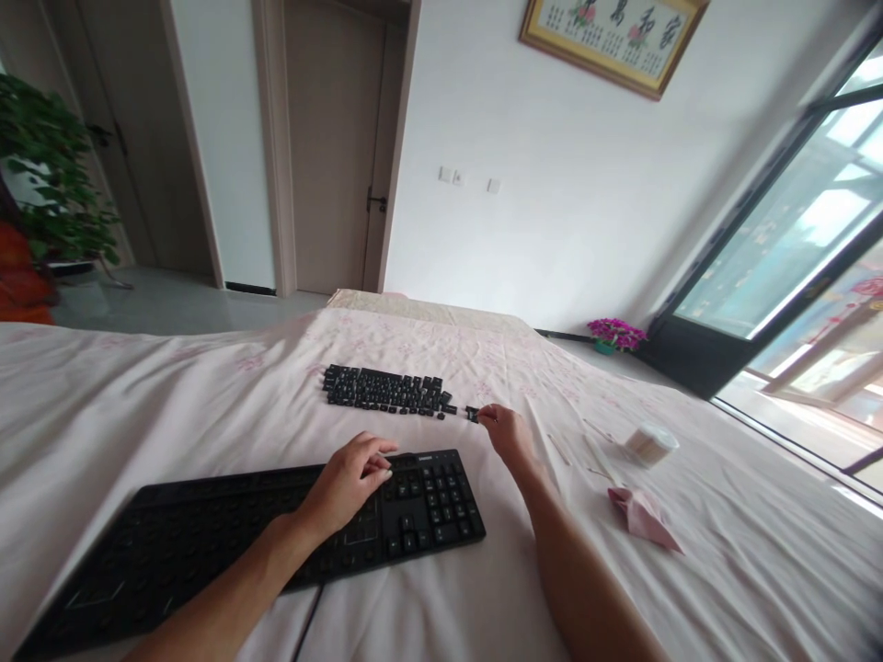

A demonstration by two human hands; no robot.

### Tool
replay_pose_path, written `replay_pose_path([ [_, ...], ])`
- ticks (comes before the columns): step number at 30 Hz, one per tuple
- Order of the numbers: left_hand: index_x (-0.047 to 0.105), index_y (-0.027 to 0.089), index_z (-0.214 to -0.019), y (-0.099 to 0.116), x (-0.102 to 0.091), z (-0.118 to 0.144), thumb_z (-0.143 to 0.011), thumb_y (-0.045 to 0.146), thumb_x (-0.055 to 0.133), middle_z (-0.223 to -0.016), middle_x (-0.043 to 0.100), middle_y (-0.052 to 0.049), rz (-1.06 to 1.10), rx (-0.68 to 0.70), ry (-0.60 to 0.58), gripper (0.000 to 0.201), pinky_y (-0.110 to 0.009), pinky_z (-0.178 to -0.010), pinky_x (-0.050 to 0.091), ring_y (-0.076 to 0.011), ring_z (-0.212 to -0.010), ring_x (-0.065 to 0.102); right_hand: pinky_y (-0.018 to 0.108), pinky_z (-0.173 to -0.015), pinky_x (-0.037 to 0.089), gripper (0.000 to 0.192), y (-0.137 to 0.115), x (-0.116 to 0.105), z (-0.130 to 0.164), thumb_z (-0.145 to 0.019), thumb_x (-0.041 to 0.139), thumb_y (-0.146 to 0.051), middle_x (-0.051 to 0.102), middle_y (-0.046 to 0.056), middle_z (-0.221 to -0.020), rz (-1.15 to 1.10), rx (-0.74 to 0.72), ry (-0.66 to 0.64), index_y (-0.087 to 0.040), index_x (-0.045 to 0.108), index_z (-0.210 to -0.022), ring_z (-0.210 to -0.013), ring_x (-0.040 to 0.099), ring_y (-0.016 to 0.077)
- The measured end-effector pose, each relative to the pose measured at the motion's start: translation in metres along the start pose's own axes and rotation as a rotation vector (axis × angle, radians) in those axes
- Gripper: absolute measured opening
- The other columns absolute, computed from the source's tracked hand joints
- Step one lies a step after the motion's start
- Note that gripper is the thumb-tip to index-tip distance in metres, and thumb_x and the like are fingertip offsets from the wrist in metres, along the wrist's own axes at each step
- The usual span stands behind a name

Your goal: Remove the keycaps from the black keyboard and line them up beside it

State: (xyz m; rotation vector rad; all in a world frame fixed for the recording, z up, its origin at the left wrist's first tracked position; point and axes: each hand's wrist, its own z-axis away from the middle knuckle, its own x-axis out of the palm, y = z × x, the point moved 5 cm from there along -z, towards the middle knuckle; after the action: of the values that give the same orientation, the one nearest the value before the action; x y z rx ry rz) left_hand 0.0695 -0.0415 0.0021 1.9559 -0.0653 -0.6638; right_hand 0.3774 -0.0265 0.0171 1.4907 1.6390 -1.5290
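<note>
A black keyboard (207,524) lies on the pale flowered bed sheet in front of me; most of its left and middle keys are off, while the number pad keeps its caps. My left hand (349,480) rests on its upper edge near the arrow-key area, fingers curled. Beyond it, loose black keycaps (383,390) are laid out in rows. My right hand (507,432) reaches to the right end of those rows and pinches a single black keycap (473,414) at its fingertips.
A small white container (649,443), a few thin sticks (579,450) and a crumpled pink cloth (645,519) lie on the sheet to the right. Pink flowers (613,333) sit by the glass door. A potted plant (48,175) stands far left near the wooden doors.
</note>
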Motion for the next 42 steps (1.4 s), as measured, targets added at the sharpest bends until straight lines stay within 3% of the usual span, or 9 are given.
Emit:
replay_pose_path([
  [12,0.065,0.021,-0.097,0.004,-0.001,-0.001,-0.078,0.012,0.052,-0.099,0.06,-0.003,-0.029,0.007,-0.031,0.024,-0.028,-0.078,0.054,-0.0145,-0.084,0.063,0.026,-0.059,0.035,0.021,0.01,0.015,0.0,-0.081,0.054,-0.033,0.071,0.003,-0.084,0.038,-0.019,-0.029,-0.025,0.073,-0.088,-0.079,0.063,0.0209],
  [21,0.066,0.02,-0.095,0.001,0.0,-0.001,-0.078,0.012,0.053,-0.099,0.061,-0.003,-0.019,0.02,-0.034,0.023,-0.028,-0.079,0.054,-0.0144,-0.082,0.062,0.026,-0.065,0.038,0.023,0.005,0.013,0.003,-0.084,0.053,-0.035,0.071,0.003,-0.092,0.044,-0.008,0.012,-0.025,0.073,-0.091,-0.085,0.063,0.0214],
  [25,0.066,0.02,-0.094,0.002,-0.001,-0.001,-0.079,0.012,0.053,-0.098,0.061,-0.003,-0.025,0.031,-0.028,0.021,-0.028,-0.078,0.053,-0.0143,-0.082,0.062,0.028,-0.07,0.039,0.043,-0.009,0.0,0.007,-0.093,0.036,-0.044,0.07,0.008,-0.093,0.01,-0.026,0.077,-0.019,0.07,-0.088,-0.086,0.062,0.0216],
  [28,0.067,0.02,-0.094,0.003,-0.002,-0.001,-0.08,0.012,0.054,-0.097,0.061,-0.003,-0.039,0.039,-0.028,0.021,-0.028,-0.078,0.053,-0.0141,-0.082,0.062,0.028,-0.073,0.042,0.054,-0.037,-0.013,0.011,-0.097,0.023,-0.046,0.069,0.006,-0.089,-0.19,-0.116,0.091,-0.019,0.068,-0.087,-0.084,0.062,0.0199],
  [32,0.066,0.02,-0.094,0.002,-0.003,-0.001,-0.08,0.012,0.055,-0.096,0.061,-0.003,-0.065,0.033,-0.029,0.02,-0.028,-0.079,0.052,-0.014,-0.083,0.061,0.03,-0.083,0.041,0.051,-0.093,-0.029,0.028,-0.098,0.025,-0.044,0.069,0.004,-0.086,-0.323,-0.348,0.0,-0.023,0.071,-0.087,-0.087,0.06,0.0186],
  [35,0.066,0.02,-0.094,0.002,-0.004,0.0,-0.08,0.013,0.055,-0.094,0.06,-0.002,-0.078,0.019,-0.026,0.019,-0.028,-0.077,0.051,-0.0138,-0.082,0.061,0.026,-0.069,0.044,0.051,-0.123,-0.031,0.046,-0.098,0.026,-0.044,0.066,0.002,-0.076,-0.455,-0.401,-0.139,-0.023,0.071,-0.09,-0.071,0.058,0.0148],
  [38,0.066,0.02,-0.094,0.004,-0.004,0.0,-0.08,0.012,0.055,-0.093,0.06,-0.001,-0.077,0.017,-0.04,0.019,-0.027,-0.077,0.05,-0.0133,-0.081,0.06,0.023,-0.058,0.044,0.044,-0.139,-0.022,0.061,-0.096,0.035,-0.046,0.064,0.002,-0.075,-0.634,-0.404,-0.337,-0.019,0.071,-0.094,-0.061,0.054,0.0114],
  [42,0.065,0.02,-0.095,0.005,-0.003,0.0,-0.08,0.011,0.054,-0.092,0.06,-0.001,-0.066,0.021,-0.051,0.02,-0.026,-0.076,0.049,-0.0126,-0.081,0.059,0.023,-0.06,0.05,0.037,-0.146,-0.002,0.073,-0.091,0.047,-0.045,0.065,0.004,-0.082,-0.842,-0.372,-0.572,-0.017,0.068,-0.103,-0.072,0.059,0.013],
])
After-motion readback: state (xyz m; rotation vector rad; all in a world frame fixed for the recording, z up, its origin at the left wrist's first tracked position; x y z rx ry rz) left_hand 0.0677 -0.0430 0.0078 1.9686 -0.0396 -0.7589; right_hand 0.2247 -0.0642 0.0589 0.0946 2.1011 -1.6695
